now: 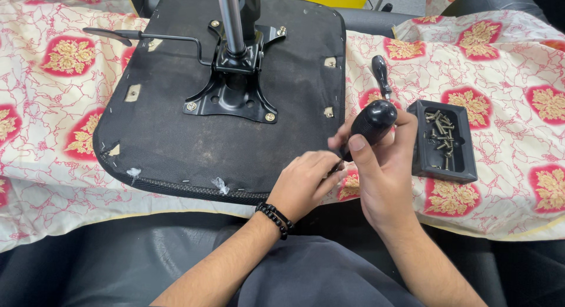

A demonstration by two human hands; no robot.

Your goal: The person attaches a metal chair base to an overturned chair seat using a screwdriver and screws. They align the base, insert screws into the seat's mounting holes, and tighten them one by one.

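Looking from the left, I see the floral cloth (53, 95), cream with red and gold patches, spread over the table, and on it an upturned black chair seat (176, 136) with its underside facing me. A thin lever (147, 36) juts out toward the left of the seat, and the metal mounting plate (232, 89) with the chrome gas-lift column (231, 19) sits bolted at its middle. At the seat's near right edge my left hand (303, 183), a beaded bracelet (274, 219) on its wrist, has its fingers pinched together around the screwdriver's tip. My right hand (382, 172) is wrapped tight around the black-handled screwdriver (372, 122). Just beyond lies a second black-handled tool (381, 74), and to the right a black tray (465, 166) holding screws (441, 136).
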